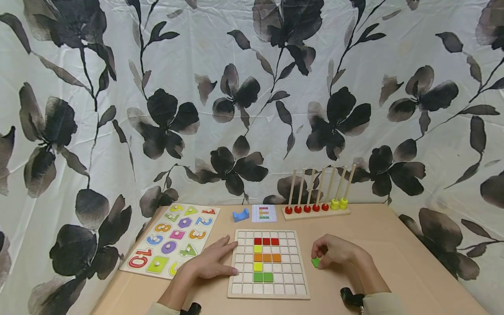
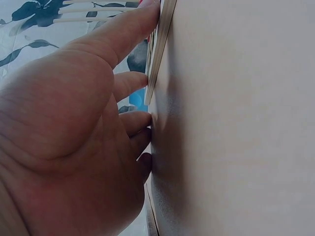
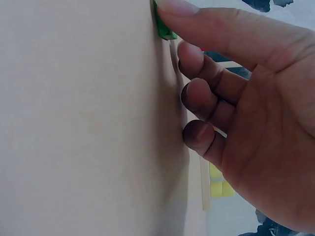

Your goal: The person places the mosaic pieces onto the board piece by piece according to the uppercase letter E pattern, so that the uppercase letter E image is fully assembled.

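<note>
A square wooden grid board (image 1: 290, 288) with white cells lies on the table. In it sit three red tiles (image 1: 266, 241), a yellow tile (image 1: 257, 249), three orange tiles (image 1: 267, 258), another yellow tile (image 1: 257, 266) and two green tiles (image 1: 263, 277). My left hand (image 1: 211, 261) is at the board's left edge, fingers extended, with thumb and fingertips at the rim. To the right of the board, my right hand (image 1: 339, 253) pinches a loose green tile (image 1: 316, 262). In the right wrist view the thumb presses this green tile (image 3: 163, 27) close over the tabletop, the other fingers curled.
Behind the board lie a small card (image 1: 264, 213) with a coloured tile pattern and a blue curved piece (image 1: 241, 215). A peg stand (image 1: 316, 213) with red and yellow beads stands at the back right. A number puzzle board (image 1: 173, 238) lies left, near my left hand.
</note>
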A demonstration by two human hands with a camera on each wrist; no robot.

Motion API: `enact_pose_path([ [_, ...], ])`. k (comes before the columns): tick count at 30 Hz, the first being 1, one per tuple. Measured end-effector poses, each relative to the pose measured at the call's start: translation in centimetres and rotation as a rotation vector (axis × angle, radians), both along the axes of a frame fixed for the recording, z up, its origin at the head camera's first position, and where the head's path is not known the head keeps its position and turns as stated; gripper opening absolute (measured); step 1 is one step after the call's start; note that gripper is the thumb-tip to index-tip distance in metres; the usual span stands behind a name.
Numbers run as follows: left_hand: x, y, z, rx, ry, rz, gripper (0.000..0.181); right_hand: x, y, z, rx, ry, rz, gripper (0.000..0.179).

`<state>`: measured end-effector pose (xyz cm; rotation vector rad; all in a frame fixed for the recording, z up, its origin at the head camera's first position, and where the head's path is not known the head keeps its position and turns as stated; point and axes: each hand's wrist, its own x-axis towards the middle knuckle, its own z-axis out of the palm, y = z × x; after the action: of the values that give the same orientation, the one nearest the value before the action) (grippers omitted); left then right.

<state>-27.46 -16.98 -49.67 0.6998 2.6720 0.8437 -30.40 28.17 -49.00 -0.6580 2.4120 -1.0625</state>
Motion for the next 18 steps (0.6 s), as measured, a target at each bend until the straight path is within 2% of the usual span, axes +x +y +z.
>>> enact_pose_path([
  [10,-0.08,0.01,-0.06,0.000,-0.005,0.006,0.088,-0.31,-0.67,-0.11,-0.050,0.031,0.007,0.020],
  [18,-0.06,0.01,-0.13,0.000,-0.009,0.005,0.088,-0.32,-0.69,-0.10,-0.142,0.021,0.003,0.014],
])
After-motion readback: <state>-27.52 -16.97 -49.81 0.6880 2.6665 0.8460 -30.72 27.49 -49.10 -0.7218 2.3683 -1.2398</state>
